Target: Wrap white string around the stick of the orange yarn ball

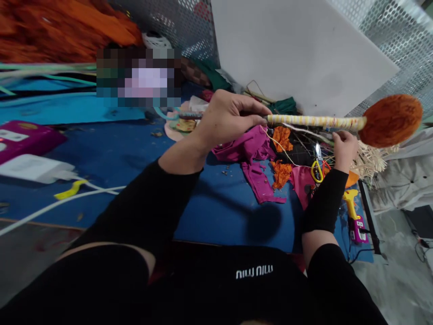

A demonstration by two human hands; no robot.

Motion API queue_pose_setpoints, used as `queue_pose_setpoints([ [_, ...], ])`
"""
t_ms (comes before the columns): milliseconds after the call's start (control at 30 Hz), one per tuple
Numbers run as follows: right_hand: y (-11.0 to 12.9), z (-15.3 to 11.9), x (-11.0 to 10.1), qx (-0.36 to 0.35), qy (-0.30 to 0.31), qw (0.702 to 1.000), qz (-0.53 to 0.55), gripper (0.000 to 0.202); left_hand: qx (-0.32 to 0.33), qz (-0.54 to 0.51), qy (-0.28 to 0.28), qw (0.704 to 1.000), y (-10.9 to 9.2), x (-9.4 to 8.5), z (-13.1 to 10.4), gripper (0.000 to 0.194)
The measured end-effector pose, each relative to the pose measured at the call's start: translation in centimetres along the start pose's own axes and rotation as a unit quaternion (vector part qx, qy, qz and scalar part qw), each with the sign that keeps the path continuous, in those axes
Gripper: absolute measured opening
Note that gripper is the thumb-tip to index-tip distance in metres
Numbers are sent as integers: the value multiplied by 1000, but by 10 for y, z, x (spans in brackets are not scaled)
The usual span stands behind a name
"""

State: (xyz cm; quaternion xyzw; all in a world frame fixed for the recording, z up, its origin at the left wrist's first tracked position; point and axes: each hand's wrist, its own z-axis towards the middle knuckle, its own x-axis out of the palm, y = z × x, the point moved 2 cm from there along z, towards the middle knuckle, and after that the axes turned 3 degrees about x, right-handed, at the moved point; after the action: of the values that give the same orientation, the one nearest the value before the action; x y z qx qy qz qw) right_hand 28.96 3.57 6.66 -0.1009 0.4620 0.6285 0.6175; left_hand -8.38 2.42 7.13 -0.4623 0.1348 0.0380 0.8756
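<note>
My left hand [221, 119] grips a long thin stick near its middle, thumb and fingers pinched round it. From my fingers to the right, the stick [311, 121] is wrapped in yellow-and-white banding, and a fuzzy orange-brown ball [392, 121] caps its end. Below the stick, my right hand [345, 146] is closed, its fingertips pinching a thin whitish strand [311, 131] that runs back toward my left hand. How the strand joins the stick is hidden by my left fingers. The stick is held level above the table.
On the blue table [223, 216] lie magenta cloth [250, 144], crumpled orange scraps [281, 174], yellow-handled scissors [317, 169] and a yellow glue gun [352, 203]. A white adapter [37, 168] with its cable is at left. A white board [297, 49] leans behind.
</note>
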Motion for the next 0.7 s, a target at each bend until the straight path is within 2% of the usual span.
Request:
queue_pose_setpoints([
  [33,6,-1,1,-5,-20,1000,4,19,-2,0,-10,1000,-1,2,0,21],
  [100,22,-7,2,-44,-30,995,78,23,-8,-3,-26,1000,0,5,0,23],
  [133,34,-12,3,-80,-11,988,131,26,-11,-7,-32,999,1,6,0,23],
  [200,61,-29,8,-155,69,958,233,30,-16,-14,-38,999,4,9,1,24],
  [267,89,-51,17,-199,144,926,286,29,-15,-14,-34,999,5,12,1,23],
  [367,122,-83,33,-209,223,895,325,25,-7,-18,-21,1000,4,16,1,20],
  [433,135,-99,43,-193,245,890,332,23,-7,-23,-22,999,3,17,1,17],
  [533,140,-113,46,-172,190,909,328,29,-15,-10,-25,1000,3,18,2,18],
  [633,140,-119,39,-201,108,927,298,33,-29,-10,-29,999,7,18,4,19],
  [700,139,-121,36,-221,90,932,273,32,-38,-12,-21,999,12,18,6,20],
])
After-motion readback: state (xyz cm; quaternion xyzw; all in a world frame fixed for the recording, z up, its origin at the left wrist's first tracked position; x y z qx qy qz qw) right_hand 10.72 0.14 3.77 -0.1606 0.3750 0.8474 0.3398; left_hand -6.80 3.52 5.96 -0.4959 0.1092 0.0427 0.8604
